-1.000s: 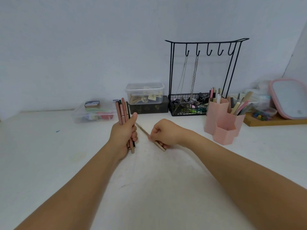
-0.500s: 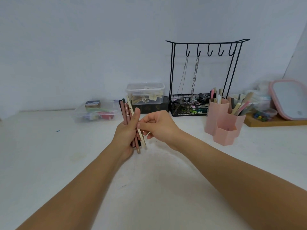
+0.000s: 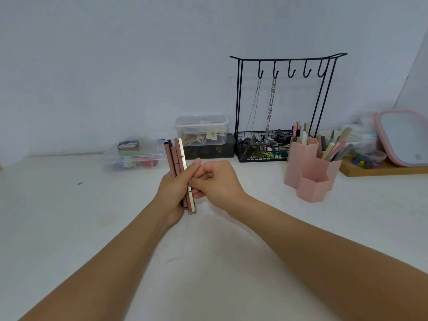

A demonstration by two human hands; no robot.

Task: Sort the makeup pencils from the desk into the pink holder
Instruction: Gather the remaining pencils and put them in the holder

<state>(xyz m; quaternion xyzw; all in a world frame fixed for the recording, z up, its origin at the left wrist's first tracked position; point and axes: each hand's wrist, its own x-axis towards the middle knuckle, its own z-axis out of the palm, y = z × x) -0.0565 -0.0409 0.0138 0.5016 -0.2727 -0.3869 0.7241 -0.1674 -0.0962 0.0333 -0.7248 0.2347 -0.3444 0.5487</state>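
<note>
Indoors, a white desk [image 3: 69, 228] meets a pale wall. The left hand [image 3: 172, 191] grips upright makeup pencils [image 3: 176, 156]; the right hand [image 3: 217, 184] pinches them. The pink holder [image 3: 310, 167] stands right, well apart.

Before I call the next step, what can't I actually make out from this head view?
- Pencil bundle: exact count unclear; left hand covers its middle.
- Right hand fingertips: hidden behind the bundle.
- Pink holder: front compartment's inside is hidden by its wall.
- Wire basket contents: too small and tangled.
</note>
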